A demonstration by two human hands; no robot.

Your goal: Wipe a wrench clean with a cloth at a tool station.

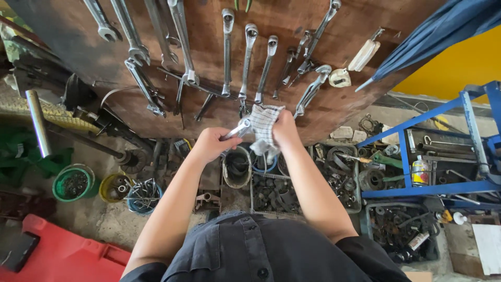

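Two hands work here: the left hand closes on one wrench, and the right hand clutches one checked cloth. On the floor stand one green tub, one yellow tub and one blue rack.

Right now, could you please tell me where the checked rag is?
In the head view, the checked rag is near the centre, held in the right hand against the wrench gripped by the left hand.
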